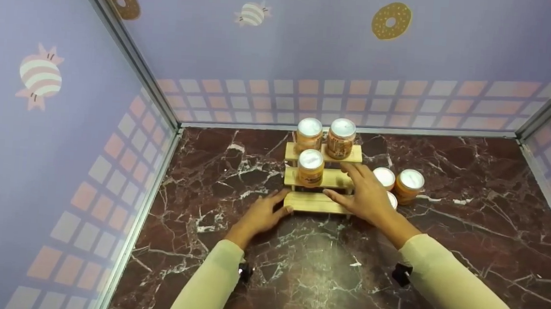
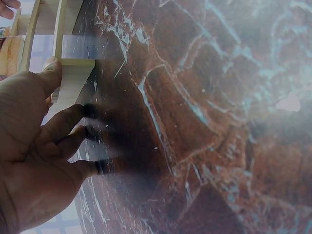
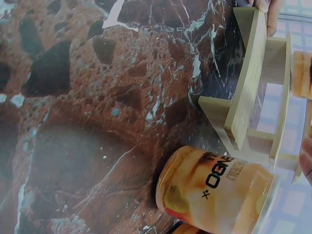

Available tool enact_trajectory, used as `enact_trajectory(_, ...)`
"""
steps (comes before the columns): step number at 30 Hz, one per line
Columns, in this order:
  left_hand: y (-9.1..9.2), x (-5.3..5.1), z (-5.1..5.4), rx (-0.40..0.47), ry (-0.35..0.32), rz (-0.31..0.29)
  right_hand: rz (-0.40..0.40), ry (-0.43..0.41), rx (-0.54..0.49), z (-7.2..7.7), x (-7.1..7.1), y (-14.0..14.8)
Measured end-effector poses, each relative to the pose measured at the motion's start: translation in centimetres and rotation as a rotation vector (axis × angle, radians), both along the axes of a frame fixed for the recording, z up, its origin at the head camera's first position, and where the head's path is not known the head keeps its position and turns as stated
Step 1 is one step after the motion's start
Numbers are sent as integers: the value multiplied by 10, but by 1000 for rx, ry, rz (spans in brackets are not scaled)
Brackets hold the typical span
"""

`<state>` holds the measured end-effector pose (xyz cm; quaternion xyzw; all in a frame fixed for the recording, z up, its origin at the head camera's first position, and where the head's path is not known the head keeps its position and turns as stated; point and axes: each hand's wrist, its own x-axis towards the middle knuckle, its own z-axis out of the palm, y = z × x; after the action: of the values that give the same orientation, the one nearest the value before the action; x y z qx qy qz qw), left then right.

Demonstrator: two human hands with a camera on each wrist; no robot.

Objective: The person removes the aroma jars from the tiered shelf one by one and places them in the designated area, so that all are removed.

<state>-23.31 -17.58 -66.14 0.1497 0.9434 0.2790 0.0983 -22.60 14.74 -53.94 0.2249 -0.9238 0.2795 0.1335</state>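
A three-tier wooden rack [image 1: 318,203] stands on the marble table. Two canned-fruit jars with pale lids, one left [image 1: 309,136] and one right [image 1: 341,139], sit on its top tier. Another jar [image 1: 310,169] is on the left of the middle tier. At the rack's left end, my left hand [image 1: 262,213] pinches the bottom board, thumb in front and a finger behind; its other fingertips reach down to the tabletop. My right hand [image 1: 370,195], fingers spread, hovers by the right end of the middle and bottom tiers, holding nothing. Contact with the boards is unclear.
To the right of the rack, three more jars stand close together on the table: an outer jar [image 1: 408,187], a back jar [image 1: 384,177] and a front one [image 1: 391,200] mostly hidden by my right hand. Patterned purple panels [image 1: 263,47] wall the back and sides.
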Motion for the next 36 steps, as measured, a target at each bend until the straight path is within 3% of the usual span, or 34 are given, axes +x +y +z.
enact_trajectory(14, -1, -2, -4, -18, -15, -1, -30, -114, 26, 8, -8, -23)
enact_trajectory(21, -2, -2, -5, -14, -4, -8, -27, -96, 39, 11, -11, -33)
enact_trajectory(30, 0, 2, 2, 16, -17, -3, -14, -107, 31, 12, -17, -42)
enact_trajectory(36, 1, 3, 4, 3, -4, -6, 8, -51, 3, 12, -20, -48)
